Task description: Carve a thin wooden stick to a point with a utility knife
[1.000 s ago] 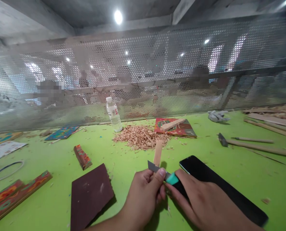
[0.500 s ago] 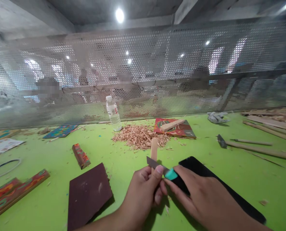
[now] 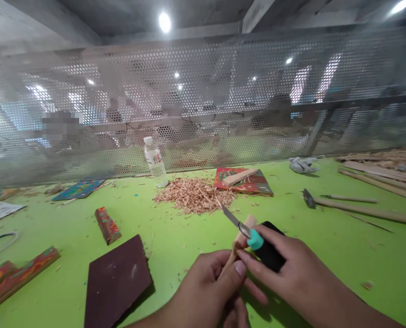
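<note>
My left hand (image 3: pixel 220 284) is closed around the lower part of a pale wood strip (image 3: pixel 247 226), which tilts up and away to the right. In my right hand (image 3: pixel 291 269) is a carving knife (image 3: pixel 256 239) with a black and turquoise handle; its blade points up and to the left, raised off the wood. The right fingertips also touch the strip near the left thumb. A black flat object (image 3: pixel 273 226) lies partly hidden behind my right hand. Past the hands is a heap of wood shavings (image 3: pixel 194 196).
A water bottle (image 3: pixel 155 161) stands by the shavings, before a perforated metal screen (image 3: pixel 203 100). Left lie a dark brown board (image 3: pixel 117 282) and painted wood pieces (image 3: pixel 107 225). A painted board (image 3: pixel 244 181) lies behind; a hammer (image 3: pixel 356 208) and wood strips (image 3: pixel 380 182) lie right.
The knife blade has lifted off the wood and now points more upward. The strip has tilted to the right, and the right fingertips have come against it. The view has shifted slightly right.
</note>
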A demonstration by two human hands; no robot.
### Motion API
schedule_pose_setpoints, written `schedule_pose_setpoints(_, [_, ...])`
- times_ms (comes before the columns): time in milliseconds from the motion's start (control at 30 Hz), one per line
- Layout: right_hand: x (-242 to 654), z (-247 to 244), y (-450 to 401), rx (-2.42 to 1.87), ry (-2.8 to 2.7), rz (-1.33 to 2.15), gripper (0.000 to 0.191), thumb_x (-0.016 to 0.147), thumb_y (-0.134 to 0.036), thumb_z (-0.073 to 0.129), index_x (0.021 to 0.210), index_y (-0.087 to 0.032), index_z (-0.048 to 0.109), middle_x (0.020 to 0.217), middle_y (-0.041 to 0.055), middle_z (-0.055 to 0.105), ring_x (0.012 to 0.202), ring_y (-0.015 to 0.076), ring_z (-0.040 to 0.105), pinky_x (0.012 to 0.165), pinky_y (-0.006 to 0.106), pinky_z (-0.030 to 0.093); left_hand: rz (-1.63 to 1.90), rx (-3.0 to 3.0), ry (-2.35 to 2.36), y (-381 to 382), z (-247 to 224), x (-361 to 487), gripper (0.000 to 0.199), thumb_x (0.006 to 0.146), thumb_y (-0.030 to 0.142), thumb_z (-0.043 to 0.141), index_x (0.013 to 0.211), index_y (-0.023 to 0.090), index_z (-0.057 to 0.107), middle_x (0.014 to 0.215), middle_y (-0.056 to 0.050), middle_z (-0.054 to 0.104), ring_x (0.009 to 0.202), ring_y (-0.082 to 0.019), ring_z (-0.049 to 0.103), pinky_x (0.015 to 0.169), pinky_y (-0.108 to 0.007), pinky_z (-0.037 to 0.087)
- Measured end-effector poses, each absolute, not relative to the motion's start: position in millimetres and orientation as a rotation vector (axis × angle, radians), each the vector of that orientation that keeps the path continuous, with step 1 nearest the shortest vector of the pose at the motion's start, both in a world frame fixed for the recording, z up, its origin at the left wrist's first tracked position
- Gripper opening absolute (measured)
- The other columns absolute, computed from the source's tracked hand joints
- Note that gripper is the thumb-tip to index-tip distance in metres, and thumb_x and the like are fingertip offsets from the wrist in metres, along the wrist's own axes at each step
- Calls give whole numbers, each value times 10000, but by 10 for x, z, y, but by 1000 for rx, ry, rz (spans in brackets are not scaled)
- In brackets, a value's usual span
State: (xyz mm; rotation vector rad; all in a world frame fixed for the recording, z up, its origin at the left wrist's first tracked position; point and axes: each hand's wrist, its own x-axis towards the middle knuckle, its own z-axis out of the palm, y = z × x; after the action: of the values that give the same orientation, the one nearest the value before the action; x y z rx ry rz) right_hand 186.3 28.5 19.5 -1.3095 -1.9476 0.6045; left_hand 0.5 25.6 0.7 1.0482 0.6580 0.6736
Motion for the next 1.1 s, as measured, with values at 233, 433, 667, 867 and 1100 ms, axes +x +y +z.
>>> schedule_pose_setpoints(233, [1840, 189, 285, -1293, -1924, 572, 123, 851, -260, 612, 905, -270, 723, 811, -8, 788, 689, 202, 732, 645, 280, 551, 704, 1113, 642, 207, -98, 38, 574, 875, 723, 700, 1040, 183, 598, 616, 46, 566, 493, -84, 535, 452, -165, 406])
schedule_pose_setpoints(433, [1813, 266, 263, -1308, -1928, 579, 125, 830, -257, 594, 845, -259, 718, 790, 15, 799, 665, 218, 743, 627, 287, 565, 697, 1436, 828, 140, -67, 7, 489, 1010, 652, 526, 1107, 179, 607, 735, 28, 552, 553, -105, 544, 517, -215, 427])
schedule_pose_setpoints(667, [1817, 258, 231, -1321, -1870, 656, 146, 845, -325, 561, 813, -259, 686, 763, 7, 773, 655, 200, 725, 625, 266, 583, 697, 1552, 881, 138, -49, 6, 442, 1039, 565, 539, 1193, 169, 661, 759, 31, 496, 632, -105, 406, 583, -227, 374])
schedule_pose_setpoints(867, [1832, 307, 249, -1332, -1741, 876, 196, 855, -416, 603, 849, -239, 686, 742, 11, 729, 679, 199, 712, 605, 241, 586, 686, 1225, 630, 165, -44, 38, 627, 923, 720, 634, 1211, 166, 680, 750, 21, 545, 465, -25, 388, 486, -168, 393])
schedule_pose_setpoints(1100, [1829, 334, 271, -1333, -1740, 940, 239, 869, -447, 593, 844, -238, 708, 730, 12, 703, 656, 193, 648, 601, 262, 569, 692, 1149, 550, 189, -69, 30, 580, 925, 669, 680, 1207, 164, 717, 756, -20, 640, 447, -13, 441, 477, -137, 419])
